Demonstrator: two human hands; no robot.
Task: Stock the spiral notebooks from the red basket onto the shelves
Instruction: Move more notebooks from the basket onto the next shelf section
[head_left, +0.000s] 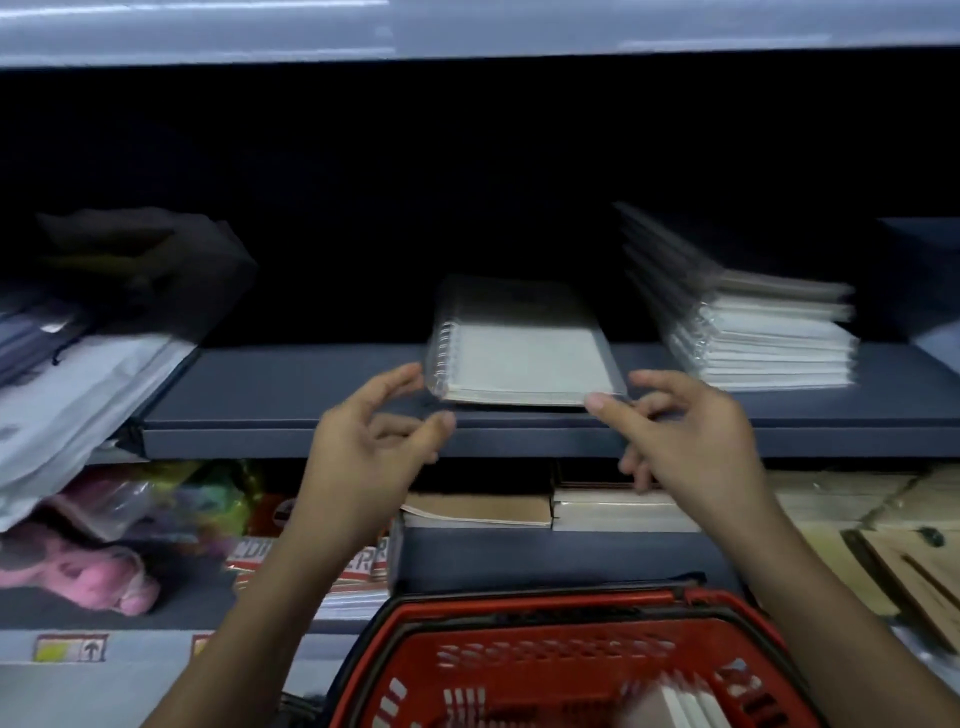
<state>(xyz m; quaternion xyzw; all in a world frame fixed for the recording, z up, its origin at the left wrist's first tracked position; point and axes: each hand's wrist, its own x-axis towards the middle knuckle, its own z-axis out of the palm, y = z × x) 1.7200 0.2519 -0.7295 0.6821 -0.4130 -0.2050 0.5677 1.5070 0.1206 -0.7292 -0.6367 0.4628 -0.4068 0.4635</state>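
I found one spiral notebook (524, 348) lying flat at the front of the blue shelf (291, 395), between my hands, the taller stack (758, 332) just to its right. My left hand (363, 457) was loosely spread beside the wire binding, holding nothing; my right hand (696, 441) likewise, thumb tip at the near right corner. I judged the notebook light, stiff, slippery in its clear wrap; best held by both side edges. More remained in the red basket (519, 660). Lettering on the lower-shelf packs (358, 561) was blurred, unreadable.
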